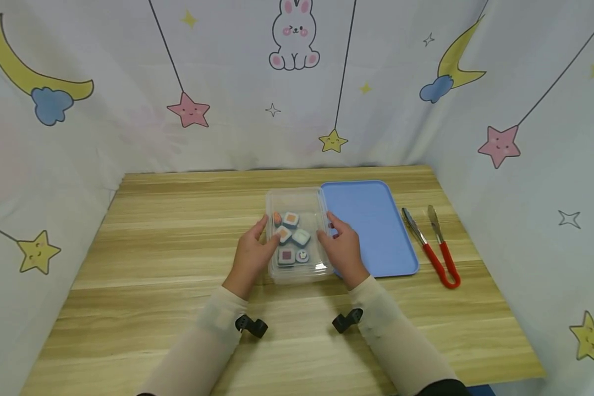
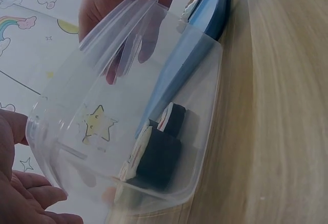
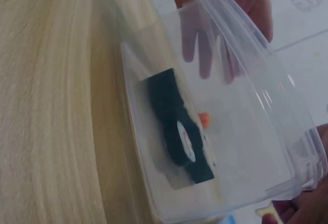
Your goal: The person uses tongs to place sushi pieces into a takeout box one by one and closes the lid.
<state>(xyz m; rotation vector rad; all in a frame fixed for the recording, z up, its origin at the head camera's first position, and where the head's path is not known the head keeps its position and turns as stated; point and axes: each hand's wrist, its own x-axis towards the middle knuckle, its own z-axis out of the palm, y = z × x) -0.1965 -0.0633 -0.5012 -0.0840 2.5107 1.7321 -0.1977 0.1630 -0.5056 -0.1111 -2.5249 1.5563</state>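
A clear plastic food container (image 1: 297, 199), with a clear lid that seems to sit on its rim, stands near the middle of the wooden table. Several toy sushi pieces (image 1: 301, 237) lie inside, white-topped with dark sides, along with a small orange piece (image 1: 277, 218). My left hand (image 1: 249, 254) grips the container's left side, thumb over the top edge. On the opposite side my right hand (image 1: 345, 252) holds it the same way, close to the blue tray. Through the clear walls, dark-sided sushi rolls (image 2: 158, 157) show in the left wrist view.
A blue tray (image 1: 371, 231) lies right beside the container. Farther right rest metal tongs (image 1: 440, 258) with red handles, their arms spread. A white patterned curtain (image 1: 237, 71) hangs behind the wooden table (image 1: 168, 236) and along its sides.
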